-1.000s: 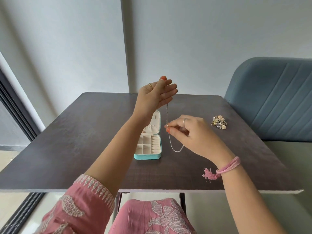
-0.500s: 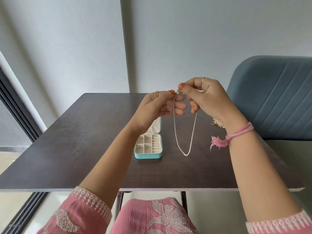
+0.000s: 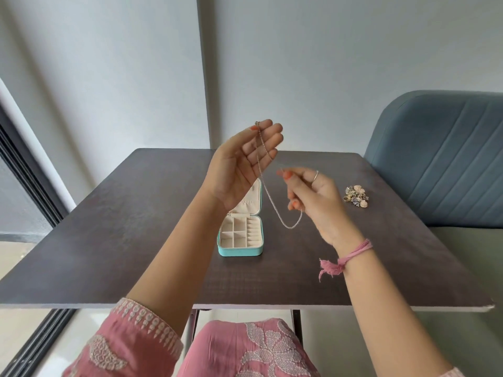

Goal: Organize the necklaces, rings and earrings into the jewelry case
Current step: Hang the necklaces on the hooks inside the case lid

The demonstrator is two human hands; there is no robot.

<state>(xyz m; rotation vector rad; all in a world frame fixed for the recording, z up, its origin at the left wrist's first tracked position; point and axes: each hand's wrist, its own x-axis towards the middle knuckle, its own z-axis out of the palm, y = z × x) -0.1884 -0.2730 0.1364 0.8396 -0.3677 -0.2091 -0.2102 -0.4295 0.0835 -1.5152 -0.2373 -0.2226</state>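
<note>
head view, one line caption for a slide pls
Two hands hold a necklace above the open jewelry case.

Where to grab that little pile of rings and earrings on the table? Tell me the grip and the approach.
Pinch single pieces off the top of the jewelry pile, coming straight down with the right hand. It is a low, loose heap lying flat on the table, with bare tabletop around it.

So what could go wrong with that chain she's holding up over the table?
1. The necklace hangs in a long loop between the left hand and right hand; gripped only at the fingertips, it might slip and drop onto the table.
2. The loop dangles beside the open case; it could snag the lid or tangle when lowered.
</note>
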